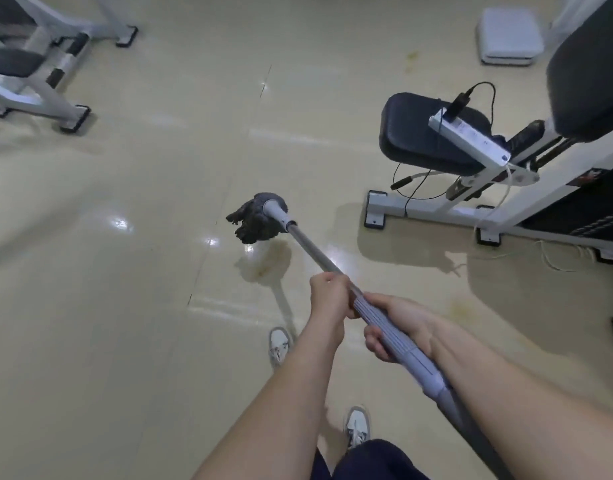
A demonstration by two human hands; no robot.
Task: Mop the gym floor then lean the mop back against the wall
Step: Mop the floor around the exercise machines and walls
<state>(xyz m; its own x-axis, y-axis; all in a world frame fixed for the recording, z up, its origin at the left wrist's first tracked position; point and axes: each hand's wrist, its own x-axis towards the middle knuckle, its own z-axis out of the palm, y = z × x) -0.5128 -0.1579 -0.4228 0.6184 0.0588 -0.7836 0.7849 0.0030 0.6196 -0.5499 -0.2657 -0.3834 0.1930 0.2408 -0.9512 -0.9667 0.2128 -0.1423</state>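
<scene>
Both hands were on the mop (pixel 318 258) here. The left hand (pixel 331 296) was clenched around the metal shaft higher up toward the head, and the right hand (pixel 395 327) was wrapped around the ribbed grey grip just behind it, so the two hands sat nearly touching each other along the handle. The handle ran diagonally from the lower right of the view up toward the middle.

The mop head (pixel 258 220) was a dark, raggedy bundle of strands out in front of the person, roughly mid-floor. It cast a shadow a bit below itself, so I couldn't tell whether it was actually touching the floor or held slightly off it.

The floor (pixel 125 306) was glossy beige with light glare spots and a few yellowish stains near the mop's shadow and over by the bench.

To the right stood a weight bench (pixel 422 133) with a black padded seat and white frame. A white power strip (pixel 467 136) lay on the seat with a black plug and cable in it. Another white-framed machine (pixel 38 71) sat in the upper left, well apart from the mop. Two white sneakers (pixel 280 344) showed below the arms.
</scene>
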